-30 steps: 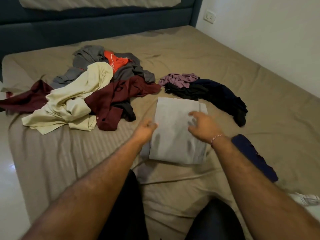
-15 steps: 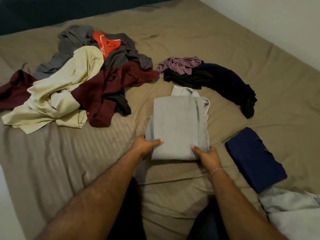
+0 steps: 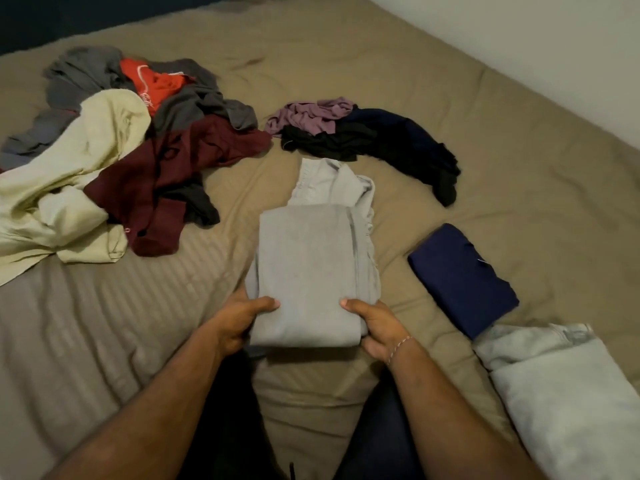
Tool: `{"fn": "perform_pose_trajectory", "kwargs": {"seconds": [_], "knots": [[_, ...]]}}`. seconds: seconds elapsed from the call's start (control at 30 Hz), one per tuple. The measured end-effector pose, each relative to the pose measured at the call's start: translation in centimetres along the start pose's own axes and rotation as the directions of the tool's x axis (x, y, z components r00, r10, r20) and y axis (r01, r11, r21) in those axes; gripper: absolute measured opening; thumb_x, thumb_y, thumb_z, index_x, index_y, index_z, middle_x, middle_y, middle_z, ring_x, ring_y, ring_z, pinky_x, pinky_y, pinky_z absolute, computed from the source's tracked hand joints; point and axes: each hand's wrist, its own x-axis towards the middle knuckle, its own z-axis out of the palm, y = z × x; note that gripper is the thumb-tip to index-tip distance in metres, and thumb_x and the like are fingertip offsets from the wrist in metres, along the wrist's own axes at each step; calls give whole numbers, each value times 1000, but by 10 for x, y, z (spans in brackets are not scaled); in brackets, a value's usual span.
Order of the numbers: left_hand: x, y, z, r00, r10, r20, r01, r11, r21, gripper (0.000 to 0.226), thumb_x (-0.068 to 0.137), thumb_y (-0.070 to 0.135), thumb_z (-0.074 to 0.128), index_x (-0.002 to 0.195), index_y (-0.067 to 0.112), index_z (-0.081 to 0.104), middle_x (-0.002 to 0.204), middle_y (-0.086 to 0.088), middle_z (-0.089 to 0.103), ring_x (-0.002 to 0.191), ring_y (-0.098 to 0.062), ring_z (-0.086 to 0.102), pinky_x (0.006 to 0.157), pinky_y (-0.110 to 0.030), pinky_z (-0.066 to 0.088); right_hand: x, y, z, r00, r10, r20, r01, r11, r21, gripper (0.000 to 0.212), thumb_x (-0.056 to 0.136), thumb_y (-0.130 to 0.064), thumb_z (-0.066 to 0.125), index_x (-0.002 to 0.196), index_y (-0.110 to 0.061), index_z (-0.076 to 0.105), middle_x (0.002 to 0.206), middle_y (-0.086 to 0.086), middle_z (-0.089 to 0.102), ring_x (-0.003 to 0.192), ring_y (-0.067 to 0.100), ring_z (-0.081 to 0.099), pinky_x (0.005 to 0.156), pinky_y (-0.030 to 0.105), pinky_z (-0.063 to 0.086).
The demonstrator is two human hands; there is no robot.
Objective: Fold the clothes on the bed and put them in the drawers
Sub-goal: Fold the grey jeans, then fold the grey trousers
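**Gripping a folded grey garment on the bed**

Holding the near edge of a folded grey garment, both hands work at the middle of a bed covered in a tan sheet. The left hand grips the near left corner, thumb on top of the cloth and fingers curled beneath it. The right hand grips the near right corner the same way, thumb on top; a thin bracelet circles that wrist. The garment lies as a neat rectangle, with a looser, paler part of it sticking out past the far edge.

To the right of it, apart from it, a folded navy garment lies flat on the sheet. Its near corner touches a pale grey garment that runs to the lower right edge of the view.

At the far left sits a loose heap of unfolded clothes: a cream garment, a maroon garment, dark grey clothes and an orange-red garment, all overlapping. Beyond the folded grey garment lies a smaller heap: a crumpled mauve garment against a black and dark navy garment that trails off to the right.

A pale wall borders the bed's right side. The person's dark-clothed legs show at the bottom of the view, between the forearms.
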Motion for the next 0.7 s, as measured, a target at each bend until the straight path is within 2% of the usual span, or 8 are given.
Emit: {"fn": "perform_pose_trajectory", "kwargs": {"seconds": [0.07,0.17,0.23,0.3,0.4,0.53,0.63,0.7], "knots": [[-13,-1,6,999,39,21,-39,999,10,60,88,-7,69,143,12,53,128,-15,71,108,-31,71,88,-45,60,-15,3,-6,999,-33,-2,33,999,21,58,75,-6,85,128,-3,64,123,14,73,112,28,72,90,37,61],[-29,3,27,991,62,114,-65,998,15,56,91,-7,65,141,14,56,122,-11,75,104,-28,75,82,-42,63,-45,3,-17,985,-161,-56,164,985,57,62,75,-6,87,133,-4,63,124,13,73,113,28,71,90,38,61],[-34,10,51,976,79,205,-94,993,67,59,91,-6,66,145,17,55,128,-10,73,115,-31,70,96,-49,57,-66,0,-31,958,-261,-115,273,956,102,58,78,-3,84,132,-7,64,125,11,73,113,28,72,88,39,61],[-36,18,89,957,115,265,-163,972,168,59,89,-7,68,144,12,56,127,-10,73,116,-32,70,99,-50,56,-93,-5,-53,916,-344,-208,378,913,152,54,81,0,79,132,-8,64,126,12,73,114,29,71,92,44,60],[-40,25,172,920,160,358,-269,921,281,48,89,-7,68,135,5,61,126,-15,71,116,-36,68,99,-50,57,-139,-16,-93,783,-452,-427,566,802,190,56,84,7,73,137,-4,60,127,13,72,115,32,70,93,47,59],[-50,22,288,834,103,542,-324,886,331,33,88,4,72,120,11,67,111,-10,75,99,-30,72,78,-38,61,-203,-27,-149,566,-528,-633,767,618,171,44,87,7,69,128,-10,68,125,11,73,115,30,70,93,52,58],[-59,3,359,779,96,620,-364,874,321,20,85,13,80,103,16,74,98,-1,80,89,-21,76,80,-36,62,-237,-24,-194,410,-550,-727,876,459,147,42,88,6,70,125,-14,73,129,9,72,116,26,70,90,44,60],[-61,-21,390,791,99,604,-362,871,332,14,86,22,83,93,21,70,84,9,76,75,-13,71,72,-27,56,-245,-17,-223,401,-470,-786,865,477,156,49,90,2,71,137,-11,64,135,8,68,126,28,65,99,45,57]]}}
